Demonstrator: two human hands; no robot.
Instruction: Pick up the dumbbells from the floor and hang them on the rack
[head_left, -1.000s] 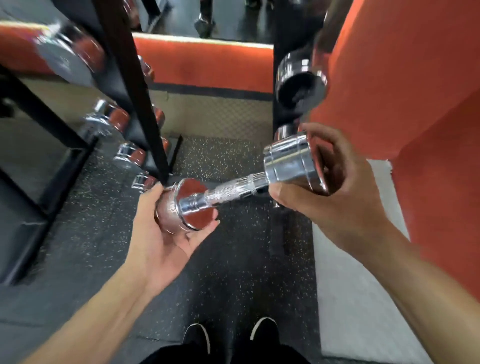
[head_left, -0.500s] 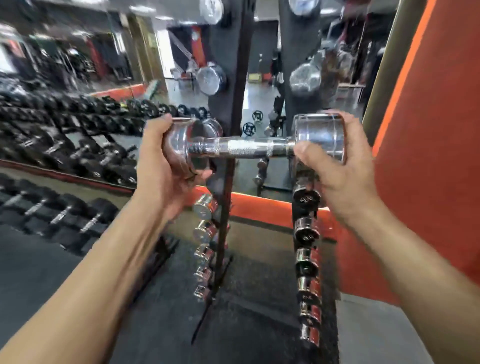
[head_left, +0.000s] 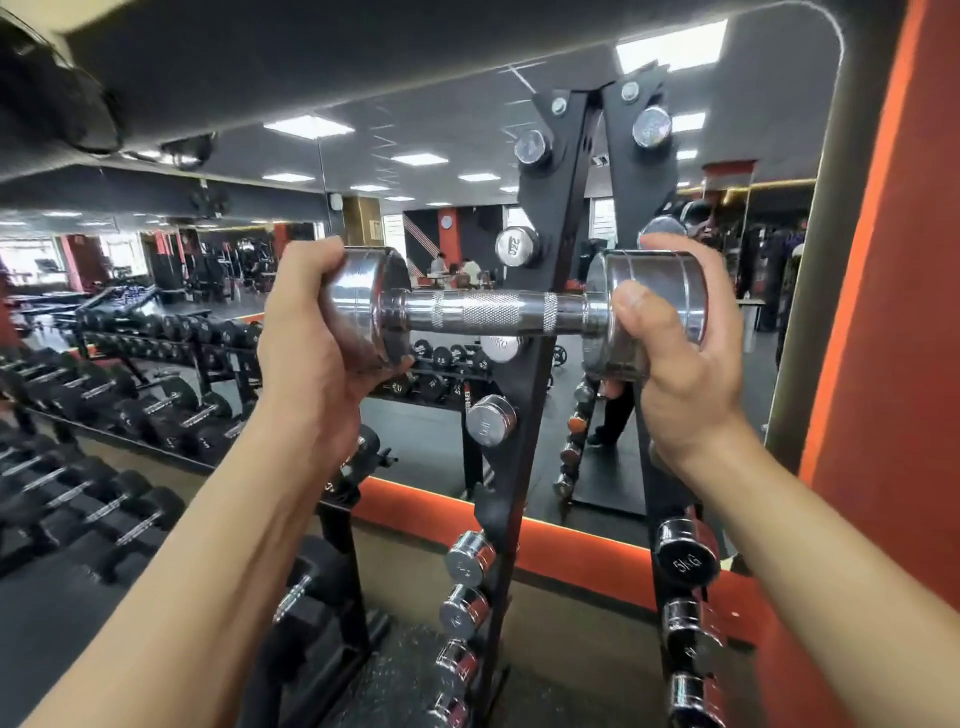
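I hold a chrome dumbbell (head_left: 493, 312) level at chest height, its knurled handle crossing in front of the black A-frame rack (head_left: 530, 395). My left hand (head_left: 311, 343) grips the dumbbell's left head and my right hand (head_left: 675, 364) grips its right head. Several chrome dumbbells hang on the rack's two uprights, among them one marked 5KG (head_left: 685, 556) at the lower right and one (head_left: 485, 420) just below the held dumbbell on the left upright.
A long rack of black dumbbells (head_left: 104, 415) runs along the left. A wall mirror (head_left: 363, 208) stands behind the chrome rack. An orange wall (head_left: 898, 364) closes in the right side. Speckled rubber floor (head_left: 405, 670) lies below.
Both hands have lifted the dumbbell from knee height near the floor up to the middle of the rack, and my view has tilted upward with it.
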